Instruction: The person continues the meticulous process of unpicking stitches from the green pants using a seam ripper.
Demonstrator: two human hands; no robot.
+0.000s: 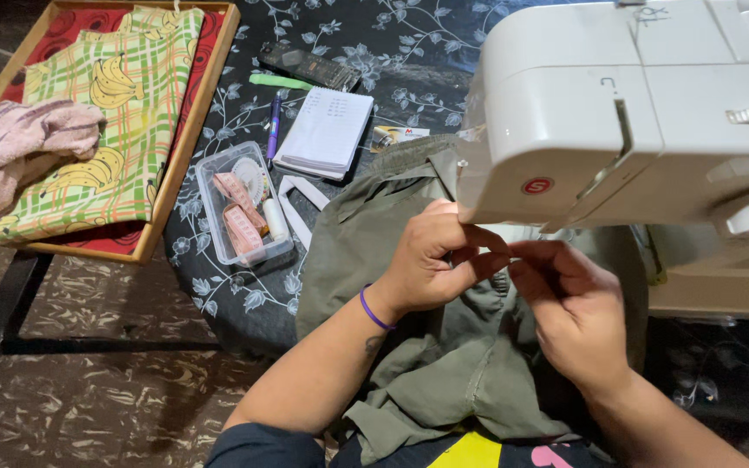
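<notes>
My left hand (433,260), with a purple band on the wrist, and my right hand (569,308) meet fingertip to fingertip just below the head of a white sewing machine (635,113). Both pinch something small between thumb and fingers; it is too small to make out. Under the hands lies an olive-green garment (444,364), spread from the machine's bed down into my lap. The needle area is hidden behind my fingers.
A dark floral cloth (392,43) covers the table. On it lie a clear plastic box (240,204) of sewing bits, a white notepad (326,132), a purple pen (273,121), a green marker (279,81). A wooden tray (192,130) at left holds a banana-print cloth (114,121) and a pink towel (19,147).
</notes>
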